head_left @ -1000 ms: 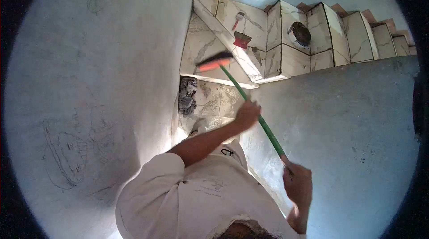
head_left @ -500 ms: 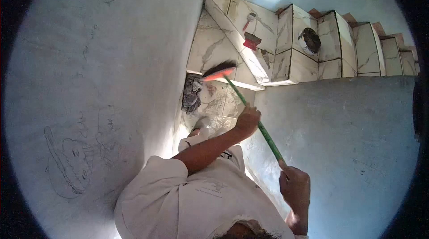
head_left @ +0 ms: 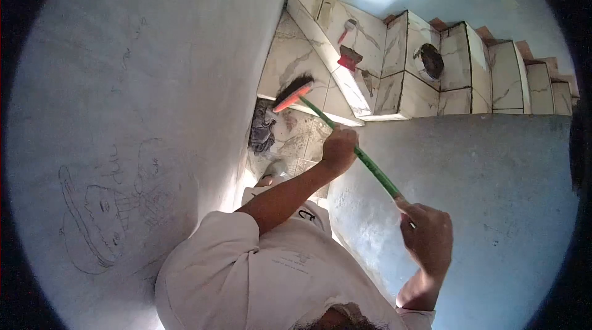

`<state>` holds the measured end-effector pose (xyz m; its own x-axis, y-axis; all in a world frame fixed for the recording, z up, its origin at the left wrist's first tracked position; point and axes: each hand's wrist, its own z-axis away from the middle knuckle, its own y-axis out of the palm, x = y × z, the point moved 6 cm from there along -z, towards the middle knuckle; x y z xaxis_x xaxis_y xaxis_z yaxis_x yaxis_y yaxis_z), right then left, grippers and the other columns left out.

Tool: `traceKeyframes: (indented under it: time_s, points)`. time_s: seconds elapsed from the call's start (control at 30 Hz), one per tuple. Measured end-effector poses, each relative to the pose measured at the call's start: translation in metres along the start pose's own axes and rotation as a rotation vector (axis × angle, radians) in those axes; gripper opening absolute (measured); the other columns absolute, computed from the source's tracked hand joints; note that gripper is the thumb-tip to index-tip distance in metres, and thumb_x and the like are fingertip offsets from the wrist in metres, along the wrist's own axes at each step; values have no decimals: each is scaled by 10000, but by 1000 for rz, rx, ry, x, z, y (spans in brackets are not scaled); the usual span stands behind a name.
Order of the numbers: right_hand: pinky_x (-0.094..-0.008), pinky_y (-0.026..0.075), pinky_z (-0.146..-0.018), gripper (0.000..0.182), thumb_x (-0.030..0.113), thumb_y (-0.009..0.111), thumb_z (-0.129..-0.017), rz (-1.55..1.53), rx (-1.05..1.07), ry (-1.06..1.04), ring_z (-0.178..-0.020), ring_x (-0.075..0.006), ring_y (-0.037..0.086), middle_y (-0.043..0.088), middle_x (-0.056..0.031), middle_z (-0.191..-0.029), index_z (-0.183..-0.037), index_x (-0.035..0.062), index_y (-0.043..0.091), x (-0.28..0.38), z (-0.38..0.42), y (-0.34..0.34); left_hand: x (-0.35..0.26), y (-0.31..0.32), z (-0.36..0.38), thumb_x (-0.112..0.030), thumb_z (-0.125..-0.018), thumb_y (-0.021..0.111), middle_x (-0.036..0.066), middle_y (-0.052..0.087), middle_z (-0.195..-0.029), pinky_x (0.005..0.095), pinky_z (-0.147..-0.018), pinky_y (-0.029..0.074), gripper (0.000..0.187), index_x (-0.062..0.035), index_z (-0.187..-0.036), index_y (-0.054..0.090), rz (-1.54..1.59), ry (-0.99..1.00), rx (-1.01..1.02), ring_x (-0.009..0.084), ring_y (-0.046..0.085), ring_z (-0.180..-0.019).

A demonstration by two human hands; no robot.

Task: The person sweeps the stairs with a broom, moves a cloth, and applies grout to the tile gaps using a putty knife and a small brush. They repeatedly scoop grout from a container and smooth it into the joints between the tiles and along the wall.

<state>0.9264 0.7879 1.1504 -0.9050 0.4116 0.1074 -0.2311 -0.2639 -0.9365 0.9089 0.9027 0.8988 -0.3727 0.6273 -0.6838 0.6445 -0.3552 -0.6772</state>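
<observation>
A broom lies diagonally across the view, with a green handle (head_left: pixel 377 174), an orange head (head_left: pixel 293 97) and dark bristles. My left hand (head_left: pixel 340 148) is wrapped round the middle of the handle. Lower right, my right hand (head_left: pixel 430 235) grips the handle's upper end. The bristles rest over the edge of a pale tiled step (head_left: pixel 293 65). Just below the broom head, a crumpled grey cloth (head_left: pixel 263 131) lies against the left wall.
On the tiled landing lie a red-handled tool (head_left: pixel 346 31) and a red and dark scraper-like tool (head_left: pixel 349 58). A dark round container (head_left: pixel 430 61) stands on a stair. Tiled stairs (head_left: pixel 505 77) run rightward. A scribbled wall (head_left: pixel 154 114) stands left, a blue-grey wall (head_left: pixel 493 194) right.
The broom head has swung left and slightly down, tilting more steeply. My right hand has moved right and a little upward; my left hand has shifted slightly up and left.
</observation>
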Motion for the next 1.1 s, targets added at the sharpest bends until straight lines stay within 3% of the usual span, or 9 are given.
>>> traceKeyframes:
  time_s: [0.23, 0.47, 0.67, 0.73, 0.8, 0.87, 1.0, 1.07, 1.1]
  points:
    - [-394, 509, -651, 184, 188, 537, -862, -74, -298, -39, -663, -280, 644, 640, -152, -757, -867, 45, 654, 1, -122, 8, 121, -13, -102, -189, -817, 566, 185, 562, -769, 483, -733, 464, 161, -37, -769, 547, -136, -118, -237, 374, 568, -772]
    - [-390, 512, -623, 173, 199, 610, -833, -64, -283, 70, -674, -283, 656, 655, -154, -767, -838, 35, 663, -23, -129, -30, 108, 70, -127, -95, -774, 496, 179, 622, -884, 455, -774, 496, 141, -41, -844, 606, -55, -115, 372, 320, 616, -876]
    - [-371, 507, -616, 177, 183, 615, -826, -207, -368, 172, -691, -289, 657, 657, -162, -783, -896, 27, 661, -30, -119, -52, 107, 36, -173, -136, -790, 544, 156, 622, -818, 439, -705, 511, 136, -47, -878, 599, -196, 72, -133, 318, 621, -743]
    - [-374, 512, -624, 175, 160, 581, -839, -295, -437, 63, -695, -304, 654, 654, -164, -780, -924, 24, 653, -33, -158, -23, 130, 10, -195, -131, -764, 588, 217, 594, -960, 446, -839, 460, 203, -17, -929, 561, -160, -60, -71, 364, 561, -947]
    - [-422, 516, -638, 198, 131, 481, -875, -189, -494, -260, -703, -343, 645, 634, -192, -766, -962, 26, 625, -32, -207, 44, 151, 18, -195, -160, -745, 619, 257, 544, -1066, 450, -934, 398, 275, -11, -966, 554, -143, 54, -171, 391, 482, -1077]
    - [-470, 488, -708, 219, 149, 443, -899, -131, -192, 162, -761, -389, 618, 615, -233, -794, -948, 28, 619, -18, -223, 87, 175, 61, -180, -189, -747, 621, 267, 535, -1076, 473, -1006, 319, 280, -22, -970, 584, -18, 12, 164, 393, 467, -1106]
    - [-465, 483, -746, 235, 163, 440, -907, -321, -140, 134, -810, -383, 614, 618, -234, -861, -989, 14, 602, -42, -160, 109, 159, 138, -112, -205, -746, 599, 160, 603, -850, 498, -1034, 277, 194, -44, -853, 614, -298, 192, 387, 336, 535, -1011]
    - [-433, 478, -810, 278, 175, 422, -927, -288, 71, 129, -942, -353, 598, 591, -239, -1032, -1102, 13, 564, -48, -111, 126, 124, 143, -57, -190, -742, 589, 124, 605, -814, 490, -1033, 292, 156, -48, -801, 614, -316, 383, 172, 329, 548, -987]
    - [-395, 483, -662, 263, 203, 483, -891, -304, -71, 234, -732, -325, 630, 625, -203, -792, -1013, 17, 623, -52, -81, 124, 104, 138, -41, -168, -739, 590, 130, 602, -833, 484, -1033, 298, 148, -45, -817, 614, -248, 331, 283, 337, 539, -1010]
